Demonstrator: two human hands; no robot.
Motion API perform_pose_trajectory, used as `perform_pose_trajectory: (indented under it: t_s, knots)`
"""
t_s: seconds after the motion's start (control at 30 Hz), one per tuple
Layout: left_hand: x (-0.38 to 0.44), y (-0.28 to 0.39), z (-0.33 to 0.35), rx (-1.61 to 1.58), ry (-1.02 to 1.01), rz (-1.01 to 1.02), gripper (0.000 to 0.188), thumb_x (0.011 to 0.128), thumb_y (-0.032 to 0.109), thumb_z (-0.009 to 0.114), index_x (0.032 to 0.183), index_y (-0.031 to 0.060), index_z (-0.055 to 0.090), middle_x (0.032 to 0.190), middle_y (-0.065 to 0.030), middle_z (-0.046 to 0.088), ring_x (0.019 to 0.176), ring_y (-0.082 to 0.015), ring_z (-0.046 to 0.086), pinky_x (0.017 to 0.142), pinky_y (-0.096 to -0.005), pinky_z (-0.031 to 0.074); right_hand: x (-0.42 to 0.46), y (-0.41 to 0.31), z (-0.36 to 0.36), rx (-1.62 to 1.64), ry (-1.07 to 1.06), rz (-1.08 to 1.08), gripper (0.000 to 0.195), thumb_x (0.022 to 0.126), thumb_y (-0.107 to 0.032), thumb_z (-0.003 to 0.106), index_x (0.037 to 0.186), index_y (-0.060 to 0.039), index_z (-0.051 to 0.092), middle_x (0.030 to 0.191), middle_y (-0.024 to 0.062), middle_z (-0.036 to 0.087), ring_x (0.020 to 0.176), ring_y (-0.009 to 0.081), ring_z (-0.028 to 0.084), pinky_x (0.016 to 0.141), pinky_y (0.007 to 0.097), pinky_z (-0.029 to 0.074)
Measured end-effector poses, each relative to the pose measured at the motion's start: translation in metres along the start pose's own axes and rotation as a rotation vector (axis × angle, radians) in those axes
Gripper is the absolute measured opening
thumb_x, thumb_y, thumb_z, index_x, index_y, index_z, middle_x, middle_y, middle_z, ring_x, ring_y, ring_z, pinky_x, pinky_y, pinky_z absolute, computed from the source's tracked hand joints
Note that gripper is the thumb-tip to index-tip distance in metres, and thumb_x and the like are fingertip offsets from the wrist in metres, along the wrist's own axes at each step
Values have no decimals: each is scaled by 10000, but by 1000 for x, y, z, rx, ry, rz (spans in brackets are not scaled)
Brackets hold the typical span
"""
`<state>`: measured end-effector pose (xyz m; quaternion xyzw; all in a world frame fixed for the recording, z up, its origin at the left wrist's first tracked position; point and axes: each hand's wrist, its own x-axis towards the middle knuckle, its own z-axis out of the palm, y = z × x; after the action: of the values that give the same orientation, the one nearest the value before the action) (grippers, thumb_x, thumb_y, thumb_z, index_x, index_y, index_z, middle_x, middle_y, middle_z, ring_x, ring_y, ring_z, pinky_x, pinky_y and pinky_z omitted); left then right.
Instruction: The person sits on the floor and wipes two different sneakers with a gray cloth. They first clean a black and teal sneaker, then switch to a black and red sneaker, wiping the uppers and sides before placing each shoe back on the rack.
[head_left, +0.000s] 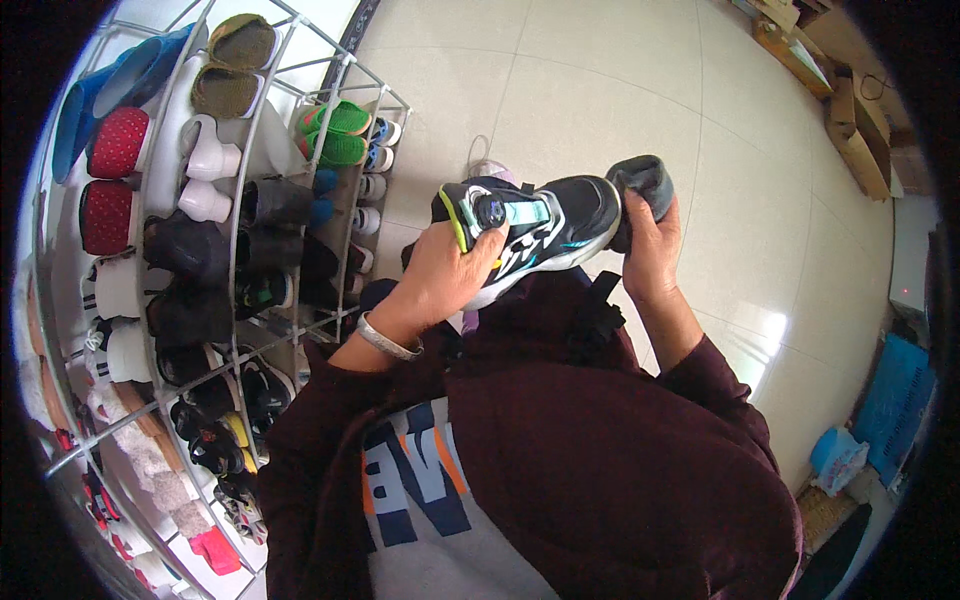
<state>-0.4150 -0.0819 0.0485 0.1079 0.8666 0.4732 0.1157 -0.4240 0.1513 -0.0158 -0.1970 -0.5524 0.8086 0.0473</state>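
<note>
My left hand (442, 274), with a bracelet at its wrist, grips a black sneaker (585, 206) with a pale sole near its heel, thumb beside the round dial on the strap. The shoe's toe points right, towards my right hand (652, 240). That hand is closed on a folded dark grey cloth (646, 184), which is against the toe of the shoe. Part of a light-coloured shoe (491, 171) shows on the floor just beyond the sneaker.
A metal-tube shoe rack (247, 352) on the left holds several pairs, among them green shoes (337, 135) and red dotted ones (112, 217). Cardboard boxes (859, 142) stand at the upper right. At the lower right are a blue package (896, 405) and a blue-and-white plastic bag (840, 459).
</note>
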Motion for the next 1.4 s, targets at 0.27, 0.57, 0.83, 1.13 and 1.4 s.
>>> perform_pose_trajectory:
  t_s: [0.27, 0.57, 0.83, 1.13, 1.4]
  knots:
    - [14, 11, 12, -336, 131, -145, 311, 998, 255, 475, 1080, -28, 575, 900, -157, 618, 811, -208, 585, 734, -358, 471, -37, -20, 21, -907, -615, -1140, 479, 588, -134, 732, 1050, -102, 609, 924, 83, 575, 869, 290, 552, 784, 431, 390]
    - [13, -26, 23, -434, 154, -278, 240, 1000, 228, 505, 1092, 23, 589, 990, -24, 610, 865, -91, 565, 782, -273, 483, 57, 5, 26, -1086, 2, -648, 362, 675, -63, 713, 997, -48, 549, 936, 152, 600, 850, 338, 592, 771, 435, 440]
    - [20, -21, 17, -953, 169, -480, 302, 994, 272, 525, 1163, 27, 576, 1026, -33, 625, 886, -114, 594, 788, -276, 501, -29, 25, 35, -853, -815, -1136, 616, 447, -82, 777, 1021, -102, 555, 896, 80, 572, 853, 300, 566, 720, 436, 406]
    - [25, -27, 12, -976, 210, -556, 272, 977, 307, 544, 1071, 63, 615, 932, -23, 642, 820, -122, 635, 742, -292, 532, 36, 13, 66, -923, -88, -846, 448, 635, -79, 741, 1037, -44, 547, 931, 139, 587, 832, 339, 575, 751, 447, 439]
    - [19, -11, 11, -993, 153, -571, 303, 968, 317, 548, 1103, 52, 609, 1019, -27, 651, 905, -118, 628, 793, -288, 518, -45, 34, 40, -830, -1052, -1182, 297, 658, -165, 654, 934, -109, 562, 819, 62, 553, 743, 255, 581, 635, 374, 429]
